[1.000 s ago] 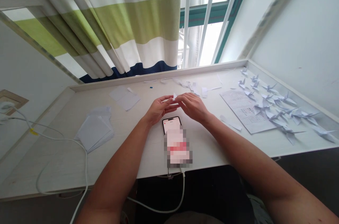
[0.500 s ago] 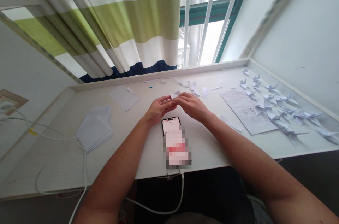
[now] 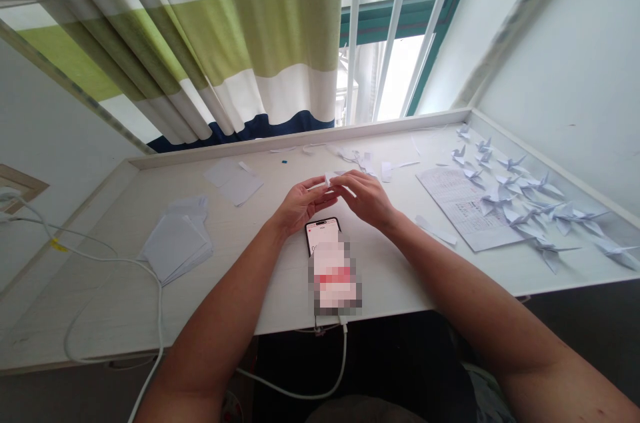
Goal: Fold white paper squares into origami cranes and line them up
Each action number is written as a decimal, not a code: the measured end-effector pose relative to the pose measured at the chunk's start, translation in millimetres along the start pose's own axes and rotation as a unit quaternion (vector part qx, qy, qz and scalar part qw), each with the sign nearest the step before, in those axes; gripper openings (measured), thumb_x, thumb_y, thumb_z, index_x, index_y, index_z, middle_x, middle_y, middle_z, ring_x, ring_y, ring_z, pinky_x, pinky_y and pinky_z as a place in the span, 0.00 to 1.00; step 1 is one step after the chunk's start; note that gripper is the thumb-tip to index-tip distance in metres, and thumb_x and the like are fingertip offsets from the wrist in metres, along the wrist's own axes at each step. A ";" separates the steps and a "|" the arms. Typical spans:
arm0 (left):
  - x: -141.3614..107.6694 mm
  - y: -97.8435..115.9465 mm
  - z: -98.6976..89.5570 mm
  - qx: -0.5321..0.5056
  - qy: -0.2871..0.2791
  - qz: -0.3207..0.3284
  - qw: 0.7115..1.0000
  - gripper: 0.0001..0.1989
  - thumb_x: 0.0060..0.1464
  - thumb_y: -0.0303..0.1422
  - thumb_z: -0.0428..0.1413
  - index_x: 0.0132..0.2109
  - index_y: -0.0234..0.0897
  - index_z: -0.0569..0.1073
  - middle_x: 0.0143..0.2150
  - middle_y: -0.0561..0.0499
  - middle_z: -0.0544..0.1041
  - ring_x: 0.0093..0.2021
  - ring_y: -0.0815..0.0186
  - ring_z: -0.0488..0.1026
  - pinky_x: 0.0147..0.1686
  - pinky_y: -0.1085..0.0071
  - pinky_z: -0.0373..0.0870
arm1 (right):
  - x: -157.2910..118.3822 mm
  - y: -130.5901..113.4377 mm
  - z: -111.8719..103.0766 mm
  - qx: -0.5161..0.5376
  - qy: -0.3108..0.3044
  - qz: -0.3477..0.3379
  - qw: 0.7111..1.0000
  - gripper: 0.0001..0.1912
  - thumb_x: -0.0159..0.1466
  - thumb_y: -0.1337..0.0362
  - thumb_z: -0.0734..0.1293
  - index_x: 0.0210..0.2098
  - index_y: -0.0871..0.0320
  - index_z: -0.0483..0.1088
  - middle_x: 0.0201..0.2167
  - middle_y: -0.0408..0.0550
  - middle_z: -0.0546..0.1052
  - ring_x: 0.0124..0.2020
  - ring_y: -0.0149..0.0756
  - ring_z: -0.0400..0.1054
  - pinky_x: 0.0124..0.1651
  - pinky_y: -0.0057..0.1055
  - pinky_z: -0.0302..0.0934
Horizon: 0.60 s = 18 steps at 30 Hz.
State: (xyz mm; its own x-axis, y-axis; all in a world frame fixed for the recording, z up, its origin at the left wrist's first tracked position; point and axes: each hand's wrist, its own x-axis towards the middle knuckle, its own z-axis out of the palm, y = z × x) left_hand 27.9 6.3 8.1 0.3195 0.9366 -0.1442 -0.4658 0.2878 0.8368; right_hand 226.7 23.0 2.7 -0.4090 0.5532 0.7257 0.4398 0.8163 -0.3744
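Note:
A small folded piece of white paper point(image 3: 329, 179) is held between my two hands above the middle of the desk. My left hand point(image 3: 303, 204) has its fingers around the paper's left and lower side. From the right, my right hand point(image 3: 364, 196) pinches the paper with thumb and fingertips. Most of the piece is hidden by the fingers, so its exact shape is unclear. Just below my hands a phone point(image 3: 323, 232) lies on the white desk point(image 3: 250, 236), its screen lit and partly pixelated.
Several folded paper cranes point(image 3: 510, 183) stand at the right, some on a printed sheet point(image 3: 450, 209). Loose paper squares point(image 3: 175, 249) lie at the left, near a white cable point(image 3: 160, 316). Paper scraps point(image 3: 386, 171) are scattered behind my hands.
The fingers of my right hand have shifted slightly over the paper, and less of the paper shows above them. My left hand stays almost in place. The camera view has moved a little.

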 end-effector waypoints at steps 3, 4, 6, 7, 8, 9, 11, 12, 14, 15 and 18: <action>0.1 -0.8 -0.8 0.013 0.003 0.005 1.000 0.21 0.53 0.29 0.72 0.52 0.34 0.76 0.44 0.44 0.86 0.46 0.59 0.86 0.64 0.51 0.72 | -0.4 -7.3 0.4 0.041 0.040 0.064 0.996 0.05 0.73 0.61 0.68 0.44 0.52 0.77 0.40 0.48 0.84 0.41 0.41 0.79 0.47 0.41 0.74; 0.2 -1.3 -1.1 0.018 0.003 0.005 1.000 0.21 0.53 0.28 0.72 0.52 0.34 0.76 0.44 0.44 0.86 0.46 0.58 0.86 0.64 0.50 0.72 | -0.7 -9.6 0.1 0.052 0.050 0.085 0.994 0.04 0.72 0.60 0.69 0.43 0.52 0.77 0.39 0.48 0.84 0.40 0.40 0.79 0.47 0.41 0.74; 0.5 -2.2 -1.5 0.028 0.004 0.003 1.000 0.22 0.51 0.26 0.72 0.52 0.34 0.75 0.44 0.44 0.86 0.46 0.56 0.86 0.63 0.49 0.72 | -1.1 -12.9 -0.7 0.073 0.056 0.119 0.989 0.05 0.71 0.59 0.70 0.42 0.52 0.77 0.39 0.47 0.84 0.39 0.40 0.79 0.47 0.41 0.75; 0.6 -2.6 -1.6 0.033 0.002 0.002 0.999 0.23 0.50 0.25 0.71 0.52 0.34 0.75 0.44 0.44 0.86 0.46 0.56 0.86 0.63 0.49 0.72 | -1.3 -13.9 -1.0 0.081 0.055 0.130 0.987 0.05 0.71 0.59 0.70 0.42 0.52 0.77 0.39 0.47 0.85 0.39 0.40 0.79 0.47 0.41 0.75; 0.6 -2.8 -1.6 0.040 -0.001 0.001 0.999 0.24 0.49 0.24 0.71 0.53 0.35 0.75 0.44 0.45 0.86 0.46 0.55 0.86 0.63 0.49 0.72 | -1.4 -14.3 -1.1 0.087 0.052 0.137 0.985 0.05 0.71 0.59 0.70 0.42 0.52 0.77 0.39 0.47 0.85 0.40 0.40 0.79 0.47 0.41 0.75; 0.7 -2.8 -1.5 0.048 -0.004 0.000 0.999 0.25 0.49 0.23 0.70 0.55 0.35 0.75 0.43 0.45 0.86 0.46 0.56 0.86 0.62 0.50 0.73 | -1.4 -14.3 -0.9 0.091 0.047 0.138 0.985 0.05 0.71 0.59 0.70 0.41 0.52 0.77 0.39 0.46 0.85 0.40 0.40 0.79 0.47 0.41 0.75; 1.0 -2.7 -1.4 0.064 -0.005 -0.002 0.998 0.26 0.51 0.24 0.68 0.57 0.36 0.75 0.43 0.46 0.86 0.44 0.58 0.85 0.59 0.52 0.75 | -1.7 -13.2 0.4 0.094 0.029 0.127 0.987 0.04 0.71 0.60 0.69 0.41 0.52 0.77 0.40 0.46 0.85 0.40 0.40 0.79 0.47 0.40 0.74; 1.2 -2.7 -1.4 0.070 -0.002 -0.003 0.998 0.25 0.52 0.25 0.67 0.58 0.36 0.75 0.43 0.46 0.85 0.42 0.60 0.85 0.57 0.54 0.76 | -2.0 -12.5 1.5 0.096 0.019 0.117 0.988 0.04 0.71 0.61 0.69 0.41 0.52 0.77 0.40 0.46 0.85 0.40 0.39 0.79 0.47 0.39 0.74; 1.7 -3.3 -1.6 0.081 0.012 -0.002 0.997 0.22 0.54 0.29 0.67 0.56 0.36 0.75 0.42 0.46 0.85 0.39 0.62 0.84 0.53 0.57 0.78 | -2.6 -11.1 4.1 0.102 0.004 0.096 0.990 0.04 0.71 0.63 0.68 0.42 0.53 0.77 0.41 0.47 0.84 0.41 0.38 0.79 0.47 0.38 0.73; 2.0 -4.0 -1.8 0.086 0.017 0.000 0.996 0.21 0.55 0.30 0.67 0.55 0.36 0.75 0.41 0.46 0.85 0.39 0.63 0.84 0.52 0.58 0.78 | -2.9 -10.8 5.3 0.107 0.001 0.088 0.990 0.04 0.72 0.64 0.68 0.42 0.53 0.76 0.41 0.47 0.84 0.41 0.38 0.79 0.46 0.37 0.73; 2.3 -6.6 -1.4 0.101 0.030 0.008 0.994 0.22 0.51 0.32 0.71 0.50 0.36 0.74 0.37 0.48 0.84 0.40 0.62 0.83 0.51 0.59 0.78 | -3.0 -11.0 7.8 0.115 0.000 0.073 0.991 0.04 0.72 0.65 0.67 0.42 0.53 0.76 0.40 0.47 0.83 0.39 0.37 0.78 0.44 0.36 0.72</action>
State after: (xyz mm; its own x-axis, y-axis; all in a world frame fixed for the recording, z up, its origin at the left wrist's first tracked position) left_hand 30.6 6.8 1.5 0.2605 0.9527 -0.1563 -0.2937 0.2324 0.9272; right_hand 216.9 13.7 0.2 -0.3537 0.6687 0.6541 0.3008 0.7434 -0.5973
